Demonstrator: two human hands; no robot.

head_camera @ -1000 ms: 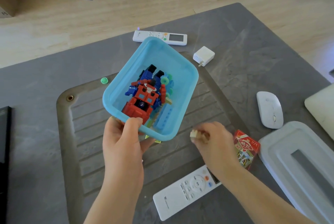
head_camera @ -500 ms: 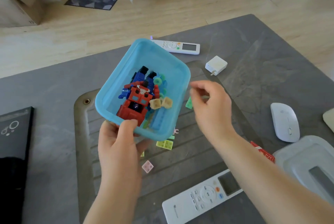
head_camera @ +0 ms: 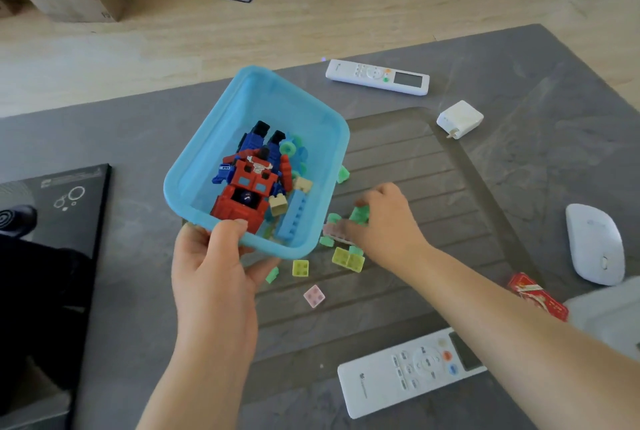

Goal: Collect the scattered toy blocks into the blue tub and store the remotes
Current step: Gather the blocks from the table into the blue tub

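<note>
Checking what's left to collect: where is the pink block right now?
In the head view, the pink block lies alone on the ribbed mat, below the yellow block and right of the left hand.

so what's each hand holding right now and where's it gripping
Left hand holds the blue tub by its near rim. Right hand is down on the loose blocks; whether it grips one cannot be told.

Tilted blue tub (head_camera: 242, 110) (part-filled), loose blocks (head_camera: 347, 258) beside, two white remotes (head_camera: 377, 77)

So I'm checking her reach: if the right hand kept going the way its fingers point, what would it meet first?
Probably the pink block at the right hand's fingertips, then the blue tub's wall; depth is unclear.
</note>
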